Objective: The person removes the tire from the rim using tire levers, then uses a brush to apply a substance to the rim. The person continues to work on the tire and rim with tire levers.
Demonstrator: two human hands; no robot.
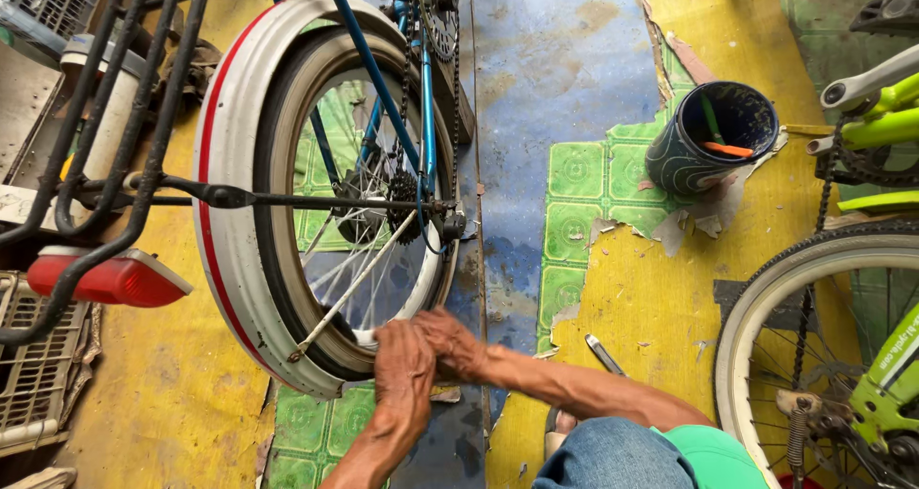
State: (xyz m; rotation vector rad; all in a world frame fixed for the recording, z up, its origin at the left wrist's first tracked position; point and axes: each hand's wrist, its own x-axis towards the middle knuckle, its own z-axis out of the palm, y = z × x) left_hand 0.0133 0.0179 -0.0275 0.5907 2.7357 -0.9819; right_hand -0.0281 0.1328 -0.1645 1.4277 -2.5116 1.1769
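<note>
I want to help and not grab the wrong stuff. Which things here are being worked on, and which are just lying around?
Being worked on:
left hand and right hand, both on the rear wheel of the blue bike

Just lying about:
dark pot of tools
metal tool on the floor
green bike

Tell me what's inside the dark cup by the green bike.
Inside the cup a green stick and an orange-handled tool show; their lower ends and the cup's bottom are hidden.

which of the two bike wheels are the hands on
The blue bike's rear wheel, left of the picture, under a white mudguard. Both hands meet at its lower rim; the green bike's wheel at right is untouched.
</note>
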